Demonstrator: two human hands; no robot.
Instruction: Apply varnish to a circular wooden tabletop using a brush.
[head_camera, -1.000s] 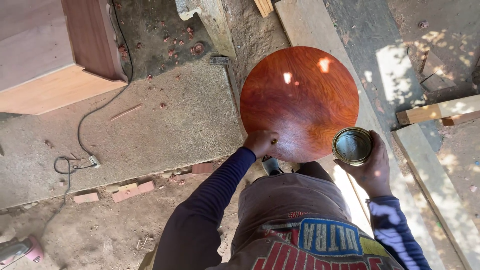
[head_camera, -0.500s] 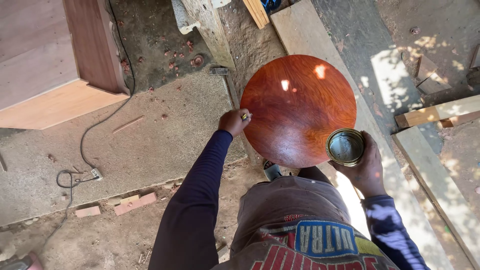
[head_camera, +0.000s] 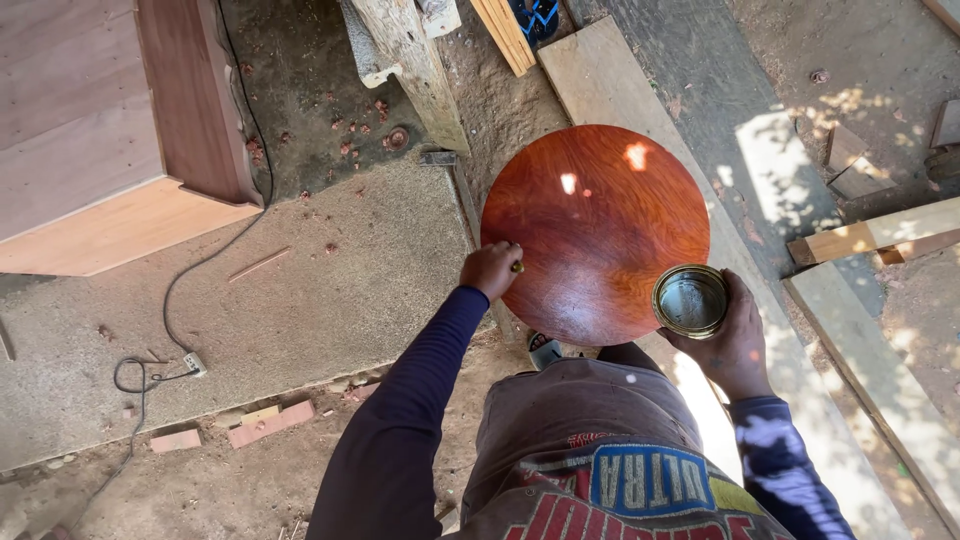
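- A wooden cabinet (head_camera: 100, 140) with a pale top and reddish side fills the upper left.
- A grey cable (head_camera: 215, 255) runs down the concrete floor (head_camera: 330, 290) to a plug (head_camera: 195, 363).
- Brick fragments (head_camera: 270, 423) lie along the floor's edge.
- Long planks (head_camera: 640, 90) lie on the dirt.
- A timber offcut (head_camera: 875, 235) lies at right.
- A rough beam (head_camera: 410, 65) leans at top.

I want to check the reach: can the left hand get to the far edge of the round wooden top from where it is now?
Probably yes. The left hand rests at the near-left rim of the round top, and nothing lies on its glossy surface.
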